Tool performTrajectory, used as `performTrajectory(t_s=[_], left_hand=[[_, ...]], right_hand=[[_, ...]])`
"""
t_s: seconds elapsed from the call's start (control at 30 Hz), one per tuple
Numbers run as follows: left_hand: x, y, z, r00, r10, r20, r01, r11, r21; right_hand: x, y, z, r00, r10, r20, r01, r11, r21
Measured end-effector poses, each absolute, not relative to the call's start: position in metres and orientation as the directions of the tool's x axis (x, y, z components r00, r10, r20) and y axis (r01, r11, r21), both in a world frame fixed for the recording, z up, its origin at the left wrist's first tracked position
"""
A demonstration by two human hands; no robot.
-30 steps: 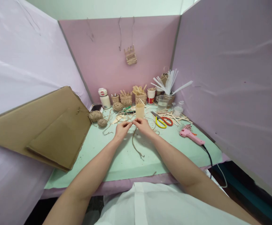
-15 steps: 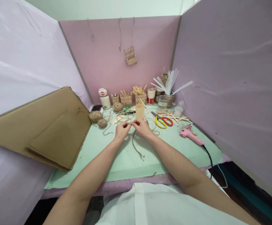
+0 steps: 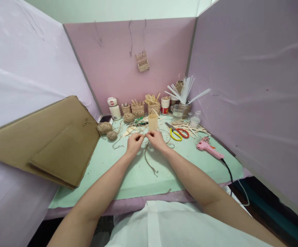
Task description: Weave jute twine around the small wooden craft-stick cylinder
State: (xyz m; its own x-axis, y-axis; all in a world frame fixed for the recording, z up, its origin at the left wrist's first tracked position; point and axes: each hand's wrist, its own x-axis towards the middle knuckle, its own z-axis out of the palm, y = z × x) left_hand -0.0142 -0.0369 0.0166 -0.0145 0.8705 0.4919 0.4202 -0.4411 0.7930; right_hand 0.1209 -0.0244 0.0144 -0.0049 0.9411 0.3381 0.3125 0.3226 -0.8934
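My left hand (image 3: 133,144) and my right hand (image 3: 156,140) meet fingertip to fingertip over the middle of the table. Both are closed in a pinch on thin twine, which is mostly hidden by the fingers. A thicker braided twine cord (image 3: 149,161) trails toward me from below the hands, its near end frayed. Just beyond my right hand stands a small upright piece made of pale wooden sticks (image 3: 153,121). Loose twine loops (image 3: 169,143) lie around it.
Twine balls (image 3: 104,128) sit at left beside a leaning cardboard sheet (image 3: 61,144). To the right lie scissors (image 3: 176,132), thin wood strips (image 3: 193,128) and a pink glue gun (image 3: 209,150) with its cable. Stick-filled baskets (image 3: 138,110) and a white bottle (image 3: 115,110) line the back.
Both hands keep their pinch at nearly the same spot, with only a slight shift of the fingertips. The camera view has moved very slightly.
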Motion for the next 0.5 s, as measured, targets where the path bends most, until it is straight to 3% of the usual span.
performTrajectory(t_s=[0.27,0.5], left_hand=[[-0.0151,-0.0341,0.0154,-0.005,0.894,0.449,0.359,-0.417,0.835],[-0.0137,-0.0343,0.015,-0.022,0.929,0.37,0.259,-0.352,0.899]], right_hand=[[0.1218,-0.0244,0.0168,-0.096,0.99,0.105,-0.017,0.104,-0.994],[0.1215,-0.0248,0.0162,-0.147,0.988,0.056,-0.078,0.045,-0.996]])
